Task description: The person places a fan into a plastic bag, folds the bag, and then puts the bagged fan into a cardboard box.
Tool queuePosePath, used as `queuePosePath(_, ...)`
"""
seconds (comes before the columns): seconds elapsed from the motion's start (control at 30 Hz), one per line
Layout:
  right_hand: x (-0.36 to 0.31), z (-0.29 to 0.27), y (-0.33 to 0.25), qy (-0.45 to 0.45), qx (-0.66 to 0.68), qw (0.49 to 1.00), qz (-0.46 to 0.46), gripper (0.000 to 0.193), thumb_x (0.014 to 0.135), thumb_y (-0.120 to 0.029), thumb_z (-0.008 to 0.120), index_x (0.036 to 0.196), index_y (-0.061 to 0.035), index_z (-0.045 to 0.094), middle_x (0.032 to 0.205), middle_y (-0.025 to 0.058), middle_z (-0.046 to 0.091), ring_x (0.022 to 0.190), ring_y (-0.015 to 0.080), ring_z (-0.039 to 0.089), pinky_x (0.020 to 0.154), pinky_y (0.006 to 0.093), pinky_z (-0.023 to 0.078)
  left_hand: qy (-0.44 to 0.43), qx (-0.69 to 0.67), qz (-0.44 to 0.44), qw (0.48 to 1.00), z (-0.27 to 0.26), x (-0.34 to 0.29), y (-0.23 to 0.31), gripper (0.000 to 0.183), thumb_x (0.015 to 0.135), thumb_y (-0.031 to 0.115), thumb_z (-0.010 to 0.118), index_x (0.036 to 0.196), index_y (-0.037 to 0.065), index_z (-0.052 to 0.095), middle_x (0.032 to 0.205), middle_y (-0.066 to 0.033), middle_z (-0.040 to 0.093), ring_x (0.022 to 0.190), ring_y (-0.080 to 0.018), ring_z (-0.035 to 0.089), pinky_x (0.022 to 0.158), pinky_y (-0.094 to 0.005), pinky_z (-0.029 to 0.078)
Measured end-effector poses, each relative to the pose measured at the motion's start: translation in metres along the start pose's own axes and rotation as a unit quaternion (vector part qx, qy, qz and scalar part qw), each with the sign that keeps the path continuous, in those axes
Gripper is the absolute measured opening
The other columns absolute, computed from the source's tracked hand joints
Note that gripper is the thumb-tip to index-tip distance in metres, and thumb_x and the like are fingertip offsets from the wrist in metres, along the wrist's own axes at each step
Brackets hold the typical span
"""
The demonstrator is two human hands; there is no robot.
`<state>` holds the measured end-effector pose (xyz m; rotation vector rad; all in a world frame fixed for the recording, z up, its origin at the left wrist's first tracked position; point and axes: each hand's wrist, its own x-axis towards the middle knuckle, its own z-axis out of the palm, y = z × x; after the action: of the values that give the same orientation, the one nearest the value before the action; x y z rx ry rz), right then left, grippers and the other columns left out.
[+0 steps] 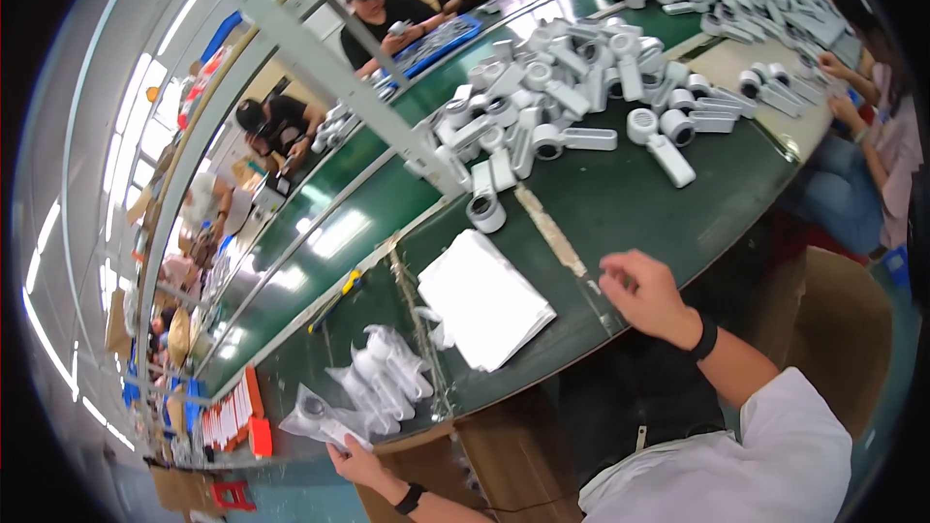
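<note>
A bagged grey part (315, 418) is gripped at its near end by the left hand (356, 463) at the table's (630, 203) near edge, just beside a small heap of bagged parts (387, 378). The right hand (647, 292) is held over the green table with fingers loosely curled, grasping nothing. Between the hands a stack of clear plastic bags (484, 298) is laid. Beyond it, one loose grey part (484, 205) and a large pile of grey parts (562, 97) are seen.

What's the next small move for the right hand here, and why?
Probably reach forward to the nearest loose grey part. The right hand hovers empty at the table edge, while the left hand holds a bagged part by the bagged pile; flat bags lie between.
</note>
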<state>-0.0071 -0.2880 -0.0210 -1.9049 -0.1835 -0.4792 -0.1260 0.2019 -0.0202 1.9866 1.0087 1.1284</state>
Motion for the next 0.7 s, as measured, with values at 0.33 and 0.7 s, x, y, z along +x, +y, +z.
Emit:
queuePosePath(0.33, 0.102, -0.080, 0.107, 0.030, -0.419, 0.885, 0.203, 0.075, 0.075, -0.031, 0.072, 0.137, -0.0068, 0.038, 0.121, 0.0168, 0.054, 0.113, 0.0362, 0.052, 0.086, 0.0479, 0.049, -0.054, 0.160, 0.025, 0.985, 0.052, 0.005, -0.017, 0.052, 0.085, 0.026, 0.066, 0.124, -0.006, 0.056, 0.119, -0.0269, 0.060, 0.104, -0.0384, 0.059, 0.092, -0.0425, 0.045)
queuePosePath(0.7, 0.080, -0.080, 0.059, -0.001, 0.369, 0.888, 0.274, 0.050, 0.091, -0.013, 0.057, 0.137, 0.0006, 0.043, 0.097, 0.0138, 0.066, 0.076, 0.0192, 0.067, 0.066, 0.0298, 0.056, -0.257, -0.038, 0.396, 0.881, 0.100, -0.128, 0.133, 0.023, 0.081, 0.012, 0.070, 0.102, 0.003, 0.066, 0.100, -0.0134, 0.066, 0.091, -0.0294, 0.061, 0.079, -0.0373, 0.048)
